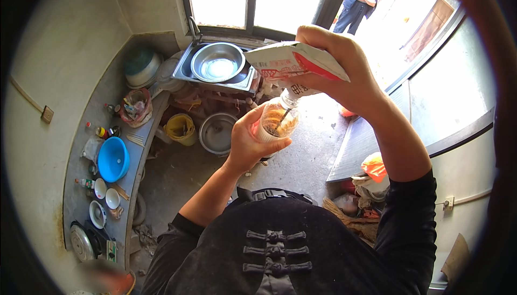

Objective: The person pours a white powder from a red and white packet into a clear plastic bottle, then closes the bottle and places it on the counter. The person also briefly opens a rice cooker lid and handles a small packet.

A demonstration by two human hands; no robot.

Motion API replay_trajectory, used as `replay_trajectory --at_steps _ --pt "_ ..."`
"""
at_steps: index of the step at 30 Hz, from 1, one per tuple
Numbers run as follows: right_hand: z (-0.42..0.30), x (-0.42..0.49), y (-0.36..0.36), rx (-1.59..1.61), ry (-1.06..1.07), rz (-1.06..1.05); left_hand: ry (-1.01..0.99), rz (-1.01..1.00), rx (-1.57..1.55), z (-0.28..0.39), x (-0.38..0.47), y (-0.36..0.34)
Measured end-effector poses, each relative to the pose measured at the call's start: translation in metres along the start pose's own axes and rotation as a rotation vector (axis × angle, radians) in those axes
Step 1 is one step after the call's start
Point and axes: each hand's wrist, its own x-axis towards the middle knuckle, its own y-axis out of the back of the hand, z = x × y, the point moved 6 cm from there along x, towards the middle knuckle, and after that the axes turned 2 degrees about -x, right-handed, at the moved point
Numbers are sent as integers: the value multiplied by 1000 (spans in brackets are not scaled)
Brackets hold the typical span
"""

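Note:
My right hand (pixel 343 67) grips a white and red soft packet (pixel 278 59) that bears printing. The packet is tilted down, its lower corner at the mouth of a clear plastic bottle (pixel 278 123). A thin dark streak runs down inside the bottle from its neck; amber-brown colour shows through the wall. Around the bottle's lower body wraps my left hand (pixel 250 139), holding it slightly tilted in mid-air above the concrete floor. The packet's opening is hidden where it meets the bottle neck.
A steel basin (pixel 218 61) sits on the sink (pixel 179 68). The left counter (pixel 139 149) bears a blue basin (pixel 113 159), bowls and bottles. On the floor are a yellow bucket (pixel 179 128) and another metal basin (pixel 216 133). A broom (pixel 347 216) lies right; a person (pixel 355 4) stands outside.

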Motion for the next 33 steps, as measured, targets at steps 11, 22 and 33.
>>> replay_trajectory --at_steps 11,22,33 --pt "2 1 -5 -14 72 -30 -2 6 11 0 0 4" --pt "-2 8 -5 117 -58 31 2 22 -6 2 -3 3" --pt "-4 5 -2 128 -20 33 -10 21 20 4 -4 3"
